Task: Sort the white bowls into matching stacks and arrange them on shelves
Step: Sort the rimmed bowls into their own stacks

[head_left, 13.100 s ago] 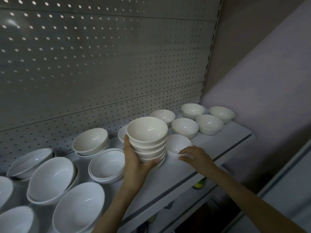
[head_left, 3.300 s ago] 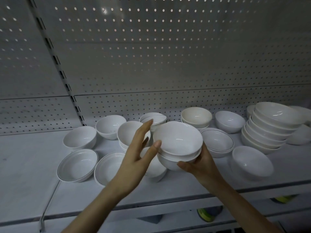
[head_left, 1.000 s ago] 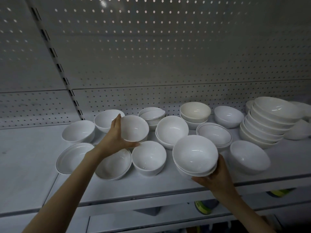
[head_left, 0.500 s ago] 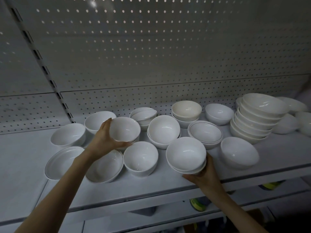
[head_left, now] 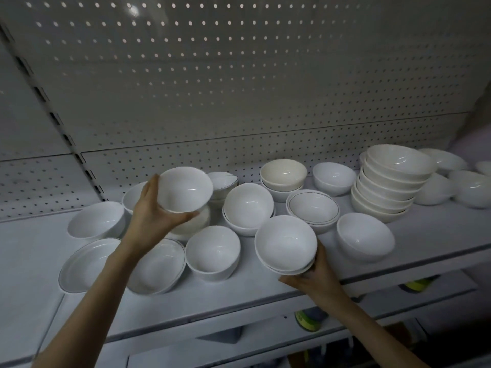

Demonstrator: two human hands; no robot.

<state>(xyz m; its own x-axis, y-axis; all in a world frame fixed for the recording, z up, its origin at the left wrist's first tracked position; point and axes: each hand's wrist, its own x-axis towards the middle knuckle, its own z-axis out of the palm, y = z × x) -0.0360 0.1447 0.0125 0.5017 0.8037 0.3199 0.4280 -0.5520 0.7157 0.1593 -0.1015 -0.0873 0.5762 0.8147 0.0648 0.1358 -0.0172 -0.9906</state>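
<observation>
At the lower left of the frame, two shallow dark-rimmed bowls (head_left: 87,264) lie on the white shelf (head_left: 26,251), with a plain bowl (head_left: 95,220) just behind them. Right of these, the left hand (head_left: 150,219) holds one deep white bowl (head_left: 186,189) in the air over the cluster, thumb under it and fingers up its left side. Centre-right, the right hand (head_left: 317,277) cups a nested pair (head_left: 285,243) from below at the shelf's front edge, two bowls as far as the rims show. This looks like the matching step: the single bowl probably goes into that pair next, which calls for carrying it rightward, level, and seating it gently. Further right stands one tall stack (head_left: 385,189), six or seven high — the lower rims blur — with four loose bowls (head_left: 473,188) beyond it.
</observation>
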